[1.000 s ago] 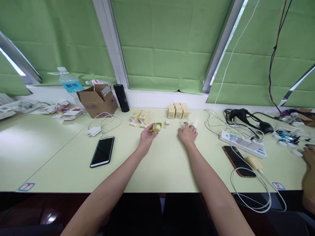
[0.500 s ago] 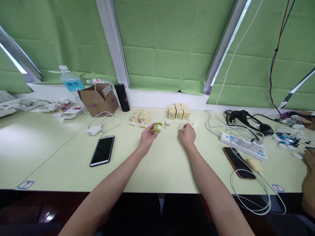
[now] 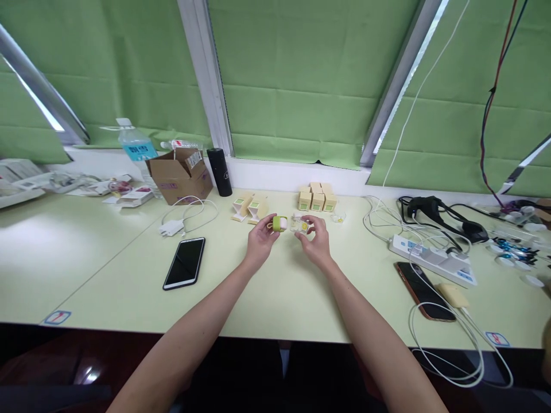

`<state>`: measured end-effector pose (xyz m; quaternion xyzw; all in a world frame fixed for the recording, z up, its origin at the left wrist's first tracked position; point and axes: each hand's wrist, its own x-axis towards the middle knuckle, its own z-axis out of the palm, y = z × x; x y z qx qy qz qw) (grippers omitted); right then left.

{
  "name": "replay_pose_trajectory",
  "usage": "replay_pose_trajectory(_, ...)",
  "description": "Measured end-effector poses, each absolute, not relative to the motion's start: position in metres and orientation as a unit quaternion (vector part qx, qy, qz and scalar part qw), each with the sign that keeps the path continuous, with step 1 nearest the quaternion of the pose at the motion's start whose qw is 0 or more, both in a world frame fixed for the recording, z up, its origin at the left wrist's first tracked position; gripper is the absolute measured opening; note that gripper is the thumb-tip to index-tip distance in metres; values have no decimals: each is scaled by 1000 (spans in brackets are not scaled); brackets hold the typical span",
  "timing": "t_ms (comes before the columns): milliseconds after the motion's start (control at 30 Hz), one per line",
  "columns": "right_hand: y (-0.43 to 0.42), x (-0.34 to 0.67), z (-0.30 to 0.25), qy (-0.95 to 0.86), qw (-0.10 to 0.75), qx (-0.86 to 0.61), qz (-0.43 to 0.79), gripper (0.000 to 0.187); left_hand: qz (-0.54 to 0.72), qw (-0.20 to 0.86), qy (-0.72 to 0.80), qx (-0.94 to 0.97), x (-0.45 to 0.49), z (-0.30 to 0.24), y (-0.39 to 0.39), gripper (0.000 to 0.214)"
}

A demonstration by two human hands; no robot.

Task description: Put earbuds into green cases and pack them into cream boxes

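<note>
My left hand (image 3: pixel 259 244) is closed on a small green-and-white case (image 3: pixel 279 224) with a loop on its left side, held by its left end above the table. Opposite it, my right hand (image 3: pixel 317 244) grips a clear plastic shell (image 3: pixel 298 224) with a yellow patch between thumb and fingers. A narrow gap separates the two pieces. Another clear shell (image 3: pixel 338 217) lies just right of my right fingers. Several small beige boxes (image 3: pixel 317 199) stand behind it. Two opened beige cartons (image 3: pixel 257 209) with windows stand behind my left hand.
A phone (image 3: pixel 185 263) and white charger (image 3: pixel 171 228) lie left, with an open cardboard box (image 3: pixel 183 180) and black tumbler (image 3: pixel 219 172) behind. At right are a power strip (image 3: pixel 424 257), another phone (image 3: pixel 419 289), loose cables and a black strapped device (image 3: pixel 430 211).
My right hand has lifted the clear shell and moved it left, close to the green-and-white case. My left hand has turned the case slightly. The whole view has shifted a little.
</note>
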<state>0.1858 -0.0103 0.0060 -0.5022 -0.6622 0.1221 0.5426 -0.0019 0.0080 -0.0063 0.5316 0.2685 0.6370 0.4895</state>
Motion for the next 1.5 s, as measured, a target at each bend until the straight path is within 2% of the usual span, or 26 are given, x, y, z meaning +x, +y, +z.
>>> replay_pose_trajectory(167,-15,180,7,-699,515,-477,134,39,636,472,272,546,0,-5,6,58)
replay_pose_trajectory(433,-17,177,4,-717,520,-448,125,37,613,387,295,622,0,-6,0,44)
replay_pose_trajectory(767,-17,176,3,-726,523,-429,122,37,573,326,313,684,-2,-4,-5,43)
replay_pose_trajectory(1033,-16,174,0,-723,537,-414,129,37,558,336,310,693,-1,0,-12,45)
replay_pose_trajectory(1300,-14,169,-2,-654,589,-436,188,43,592,275,331,682,0,-3,-9,43)
replay_pose_trajectory(1400,-15,166,0,-615,598,-462,227,48,579,265,341,691,0,-7,-8,40)
replay_pose_trajectory(1500,-17,160,0,-587,606,-466,266,48,548,212,334,737,2,-8,-10,40)
